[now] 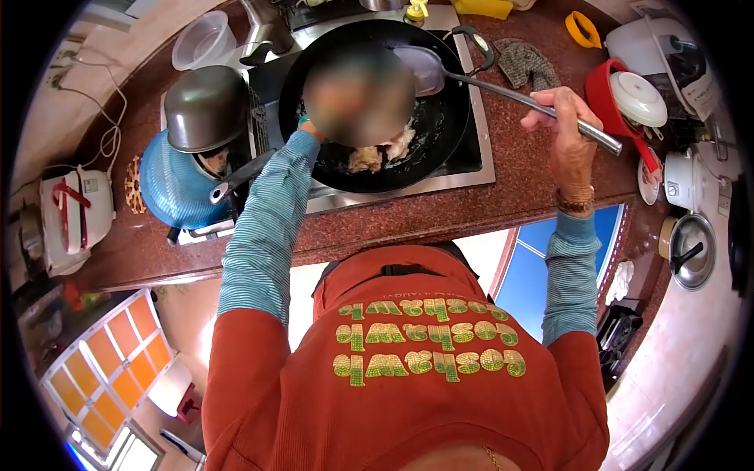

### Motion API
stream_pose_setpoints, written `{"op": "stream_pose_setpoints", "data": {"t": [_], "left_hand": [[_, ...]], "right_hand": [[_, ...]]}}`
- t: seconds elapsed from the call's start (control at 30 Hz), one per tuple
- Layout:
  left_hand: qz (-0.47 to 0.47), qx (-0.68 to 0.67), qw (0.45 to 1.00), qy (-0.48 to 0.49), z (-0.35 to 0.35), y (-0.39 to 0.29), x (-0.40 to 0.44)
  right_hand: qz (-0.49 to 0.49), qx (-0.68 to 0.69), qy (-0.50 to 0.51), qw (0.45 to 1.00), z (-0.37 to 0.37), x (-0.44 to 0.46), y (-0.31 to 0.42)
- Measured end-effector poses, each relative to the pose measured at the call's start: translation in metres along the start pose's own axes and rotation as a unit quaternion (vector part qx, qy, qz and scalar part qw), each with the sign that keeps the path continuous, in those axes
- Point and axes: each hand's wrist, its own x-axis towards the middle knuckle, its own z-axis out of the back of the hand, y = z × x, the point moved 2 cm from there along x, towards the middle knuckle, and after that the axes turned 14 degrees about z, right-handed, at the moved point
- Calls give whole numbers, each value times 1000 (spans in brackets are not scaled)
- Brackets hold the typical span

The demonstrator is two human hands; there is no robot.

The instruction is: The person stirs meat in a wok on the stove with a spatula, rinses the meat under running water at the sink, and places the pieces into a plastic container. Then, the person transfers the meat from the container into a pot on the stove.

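Observation:
A large black wok sits on the stove, with pale pieces of meat in its near part. My right hand is closed around the long metal handle of a wok spatula; the spatula's grey head is inside the wok at its far right. My left arm reaches over the wok's left side. Only the edge of my left hand shows, because a blurred patch covers its fingers and whatever is near them. The wok's handle passes beneath my left forearm.
Left of the wok are an upturned metal pot, a blue mesh cover and a clear plastic tub. On the right lie a grey cloth, a red pan and a white pot. The brown counter edge runs before me.

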Motion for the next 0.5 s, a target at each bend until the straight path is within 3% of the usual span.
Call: {"op": "stream_pose_setpoints", "data": {"t": [0.03,0.1,0.13,0.23,0.27,0.3,0.37,0.43,0.5], "left_hand": [[-23,80,995,-49,4,-2,-1],[87,230,950,-193,13,-7,-1],[-7,319,906,-279,14,2,6],[-84,306,912,-259,14,21,22],[-104,328,917,-201,10,23,18],[-103,328,917,-203,8,22,20],[16,239,967,-81,3,24,24],[33,175,979,-96,8,18,3],[-90,293,921,-240,19,6,-15]], "right_hand": [[1,-10,4,1000,3,1,-1],[0,-20,9,1000,4,4,-2],[0,-16,1,1000,4,7,-2],[-28,-11,-3,1000,4,14,-21],[-57,31,-21,998,3,15,-34],[-85,73,-39,993,2,16,-49],[-110,134,-51,984,-1,14,-72],[-124,212,-108,963,-9,13,-86],[-136,241,-113,954,-13,9,-96]]}}
